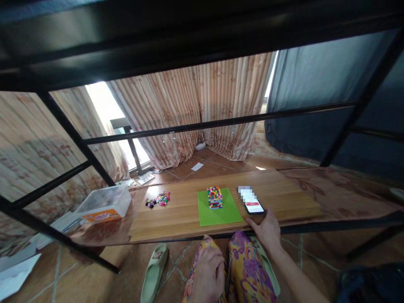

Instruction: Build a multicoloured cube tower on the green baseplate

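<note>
A small multicoloured block (215,198) built from toy bricks stands on a green baseplate (221,218) near the middle of the wooden board. To its right lies a black smartphone (254,208) with its screen lit. My right hand (267,230) is at the board's front edge, just below the phone's near end, thumb apart from the fingers and holding nothing. Whether its fingertips touch the phone is unclear. On my left knee, over the patterned trousers (246,265), rests my left hand (207,269), loose and holding nothing visible.
Loose bricks (163,198) lie in small piles on the left of the wooden board (183,214). Beyond it sits a translucent plastic box (105,202). Black metal bars (221,123) cross in front and overhead. A green slipper (154,269) is on the tiled floor.
</note>
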`<state>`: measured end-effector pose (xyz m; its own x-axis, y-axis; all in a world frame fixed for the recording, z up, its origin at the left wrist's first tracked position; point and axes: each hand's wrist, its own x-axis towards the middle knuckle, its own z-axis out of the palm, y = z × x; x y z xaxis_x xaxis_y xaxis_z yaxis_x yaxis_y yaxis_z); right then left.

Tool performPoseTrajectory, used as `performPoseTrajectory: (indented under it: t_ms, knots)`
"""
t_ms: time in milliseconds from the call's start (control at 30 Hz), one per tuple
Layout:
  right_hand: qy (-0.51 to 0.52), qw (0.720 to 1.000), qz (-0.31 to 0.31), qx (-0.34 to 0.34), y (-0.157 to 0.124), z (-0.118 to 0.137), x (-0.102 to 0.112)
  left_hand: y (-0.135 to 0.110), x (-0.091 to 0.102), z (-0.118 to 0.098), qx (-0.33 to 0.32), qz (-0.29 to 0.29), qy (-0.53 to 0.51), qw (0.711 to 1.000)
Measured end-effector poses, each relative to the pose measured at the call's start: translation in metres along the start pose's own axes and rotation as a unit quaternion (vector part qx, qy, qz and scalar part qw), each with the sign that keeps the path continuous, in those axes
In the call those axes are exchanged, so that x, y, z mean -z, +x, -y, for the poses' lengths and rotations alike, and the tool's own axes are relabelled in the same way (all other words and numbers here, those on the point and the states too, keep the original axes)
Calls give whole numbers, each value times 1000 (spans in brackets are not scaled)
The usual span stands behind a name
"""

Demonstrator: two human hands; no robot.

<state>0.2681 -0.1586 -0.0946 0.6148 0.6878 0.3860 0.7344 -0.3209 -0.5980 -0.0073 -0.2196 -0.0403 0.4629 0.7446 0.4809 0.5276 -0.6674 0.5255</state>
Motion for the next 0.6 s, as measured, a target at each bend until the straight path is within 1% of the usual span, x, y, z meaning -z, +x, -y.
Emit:
performPoseTrajectory:
  t_ms: [67,167,233,300,367,433,500,533,600]
  knots:
    - [8,1000,10,3,0,-2,0,-4,1,-1,-8,0,5,1000]
    - [27,999,31,-1,1,-10,3,-10,5,-4,4,6,1,1000]
    - [47,998,43,-14,2,-17,9,-10,10,-8,28,4,-16,999]
    - [64,996,49,-26,4,-22,20,-3,16,-10,66,-5,-46,997]
    - [76,996,45,-31,7,-22,34,11,24,-8,118,-26,-82,989]
    - [99,994,35,-37,11,-12,45,34,31,-1,177,-55,-115,976]
    - [158,986,43,-36,18,8,51,63,35,12,207,-70,-137,966]
    - [200,977,62,-34,22,22,50,79,35,21,216,-85,-144,962]
    - [292,950,102,-35,32,52,42,110,31,39,247,-114,-172,947]
